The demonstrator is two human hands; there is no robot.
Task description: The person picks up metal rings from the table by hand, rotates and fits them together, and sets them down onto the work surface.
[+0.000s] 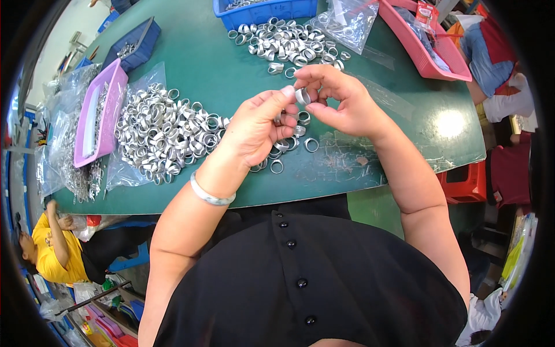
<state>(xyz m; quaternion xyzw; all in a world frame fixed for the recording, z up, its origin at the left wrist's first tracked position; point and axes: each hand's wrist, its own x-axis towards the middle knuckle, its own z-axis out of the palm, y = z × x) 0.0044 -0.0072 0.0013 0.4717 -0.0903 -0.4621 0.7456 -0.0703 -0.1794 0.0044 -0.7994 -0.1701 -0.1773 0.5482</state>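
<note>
A wide silver metal ring [302, 96] is between my two hands above the green table. My left hand [257, 124] is closed, its thumb tip against the ring's left side, with more rings partly hidden under its curled fingers. My right hand [344, 104] pinches the same ring from the right, fingers bent and thumb beneath. Below my hands a few loose rings [311, 144] lie on the table. A large heap of similar rings [167, 133] spreads to the left, and another pile [295, 43] sits at the far side.
A purple basket [87, 139] and plastic bags of small metal parts stand at the left. Blue bins [267, 13] are at the back, and a pink basket [428, 63] at the far right. A clear bag [350, 23] lies between. Other people sit around the green table [196, 58].
</note>
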